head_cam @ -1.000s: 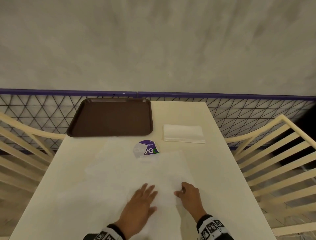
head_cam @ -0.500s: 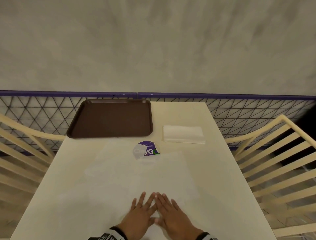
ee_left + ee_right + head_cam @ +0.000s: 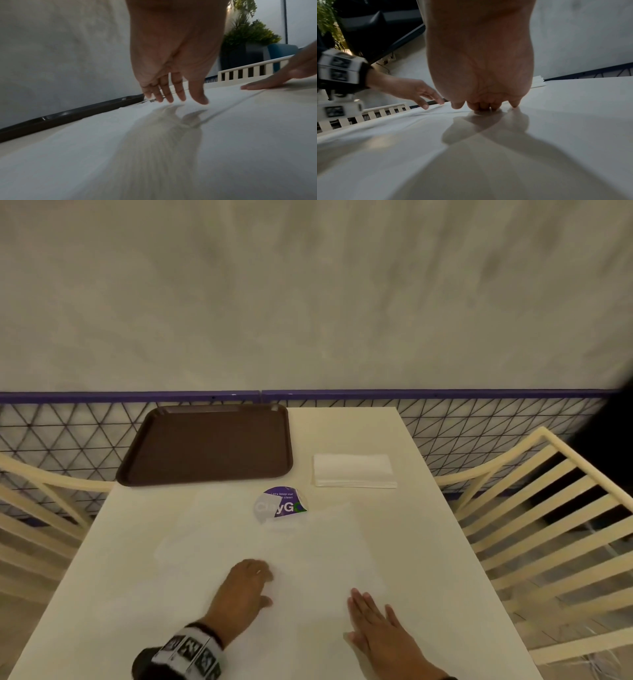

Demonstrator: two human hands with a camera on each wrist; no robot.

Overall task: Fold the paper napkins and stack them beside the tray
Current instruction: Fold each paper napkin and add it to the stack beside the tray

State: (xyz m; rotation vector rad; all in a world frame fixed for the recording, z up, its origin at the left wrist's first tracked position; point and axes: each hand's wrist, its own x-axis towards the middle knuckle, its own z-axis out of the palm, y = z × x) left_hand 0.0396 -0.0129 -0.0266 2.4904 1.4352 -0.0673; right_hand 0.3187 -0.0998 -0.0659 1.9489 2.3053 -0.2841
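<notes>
A large white unfolded napkin (image 3: 308,553) lies spread on the near half of the cream table (image 3: 428,542). My left hand (image 3: 250,580) hovers over the napkin's left-middle part with fingers (image 3: 178,93) straight and slightly spread, tips close to the paper. My right hand (image 3: 371,611) lies flat, palm down, on the napkin's right part near its edge, fingertips (image 3: 481,106) pressing on it. A stack of folded napkins (image 3: 352,470) sits to the right of the brown tray (image 3: 205,443) at the far end.
A round purple sticker (image 3: 281,503) shows between the tray and the spread napkin, partly under thin paper. Cream slatted chairs (image 3: 534,508) flank the table. A wire-mesh fence with a purple rail (image 3: 445,395) runs behind it.
Half a second ago both hands lay side by side at the napkin's near centre. They have slid apart, the left going left and forward, the right going right.
</notes>
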